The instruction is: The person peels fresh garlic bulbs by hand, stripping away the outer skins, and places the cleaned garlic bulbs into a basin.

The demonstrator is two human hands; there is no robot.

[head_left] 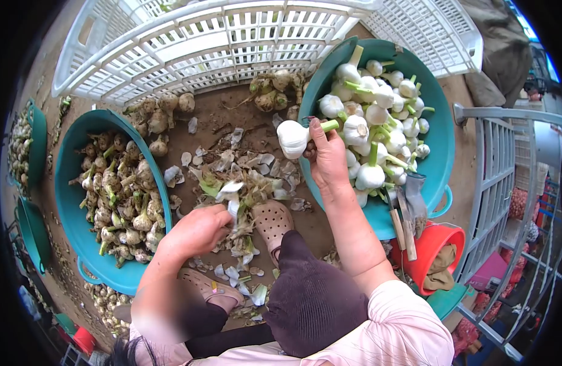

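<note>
My right hand (327, 155) pinches a clean white garlic bulb (292, 139) by its short green stem, at the left rim of the right-hand basin. Many peeled white bulbs (369, 177) with trimmed stems fill that teal basin (441, 149). My left hand (203, 230) is lower, its fingers curled together at a strip of white garlic skin (233, 206), above a heap of loose skins (223, 174) on the ground. To the left, a second teal basin (67, 226) holds dirty, unpeeled garlic (122, 210).
White plastic crates (208, 46) stand ahead. Wooden-handled tools (399, 229) and a grey glove (417, 195) rest on the right basin's edge. Beside it are a red bucket (424, 268) with a brown cloth and a metal frame (494, 165). More unpeeled bulbs (270, 91) lie by the crates.
</note>
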